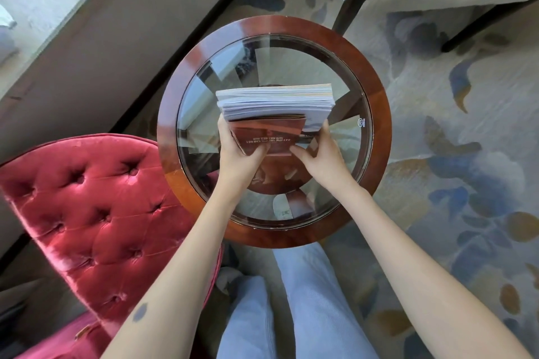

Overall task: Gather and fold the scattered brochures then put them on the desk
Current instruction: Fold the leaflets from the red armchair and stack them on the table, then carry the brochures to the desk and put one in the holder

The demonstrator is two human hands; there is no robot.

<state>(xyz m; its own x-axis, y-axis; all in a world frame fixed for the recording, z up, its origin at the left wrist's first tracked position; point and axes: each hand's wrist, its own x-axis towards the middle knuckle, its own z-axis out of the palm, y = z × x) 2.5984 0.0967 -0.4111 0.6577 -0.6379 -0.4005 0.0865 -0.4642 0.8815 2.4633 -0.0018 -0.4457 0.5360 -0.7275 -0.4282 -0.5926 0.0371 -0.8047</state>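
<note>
Brochures (274, 102) — cover text blurred, lower corners under hands (239, 154)

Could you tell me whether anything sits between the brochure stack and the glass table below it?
Nothing visible does. The left hand and right hand grip the brochure stack over the glass table; the patch directly beneath the stack is hidden.

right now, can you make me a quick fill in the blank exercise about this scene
1. The left grip and right grip both hold a stack of brochures at a table whose shape is ____.
2. A wooden rim surrounds the table's top, which is made of ____.
3. The tufted red chair stands on the person's ____ side.

Missing words: round; glass; left.
</note>
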